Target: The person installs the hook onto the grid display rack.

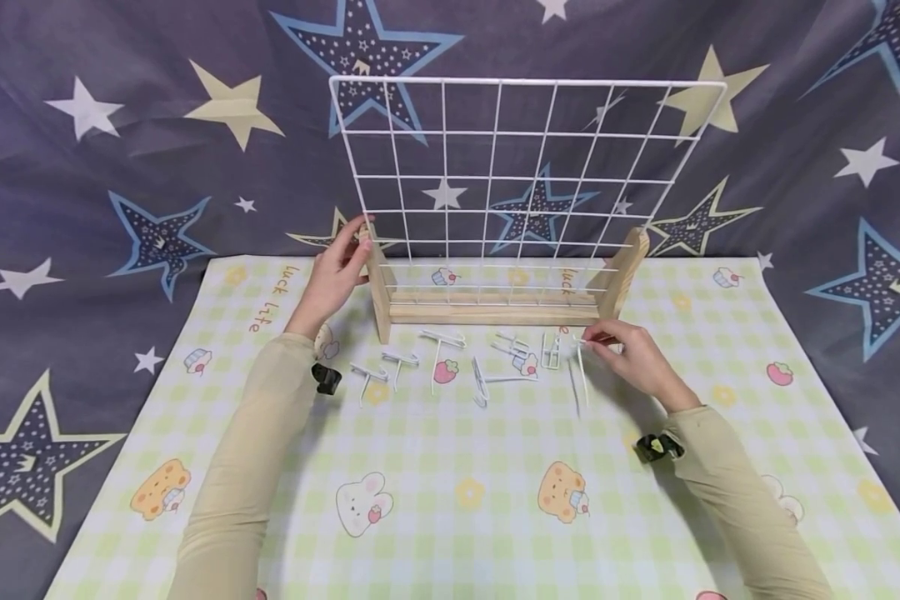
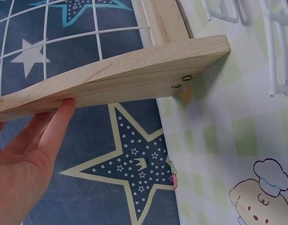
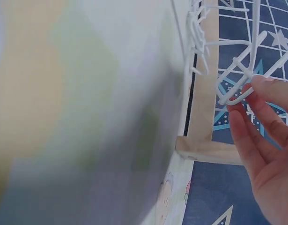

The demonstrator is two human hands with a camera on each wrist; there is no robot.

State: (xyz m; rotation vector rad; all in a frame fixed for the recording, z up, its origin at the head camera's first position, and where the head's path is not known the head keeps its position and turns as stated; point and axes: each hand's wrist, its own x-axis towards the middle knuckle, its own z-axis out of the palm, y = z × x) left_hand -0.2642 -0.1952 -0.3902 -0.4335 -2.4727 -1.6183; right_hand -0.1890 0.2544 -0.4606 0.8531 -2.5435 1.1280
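A white wire grid rack (image 1: 495,315) stands upright at the back of the table, set in a pale wooden base with a side piece at each end. My left hand (image 1: 333,279) holds the upper part of the left wooden side piece (image 1: 378,292); in the left wrist view its fingertips meet the wood. Between thumb and fingers, my right hand (image 1: 636,357) pinches a white wire hook (image 3: 235,86) in front of the rack's right end. The hook's long prong (image 1: 582,377) points down toward me in the head view. Several similar hooks (image 1: 444,340) lie before the base.
A checked tablecloth (image 1: 465,450) with cartoon prints covers the table. Behind it hangs a dark curtain (image 1: 157,167) with stars, close behind the rack. Dark straps with small devices (image 1: 652,447) sit on both wrists.
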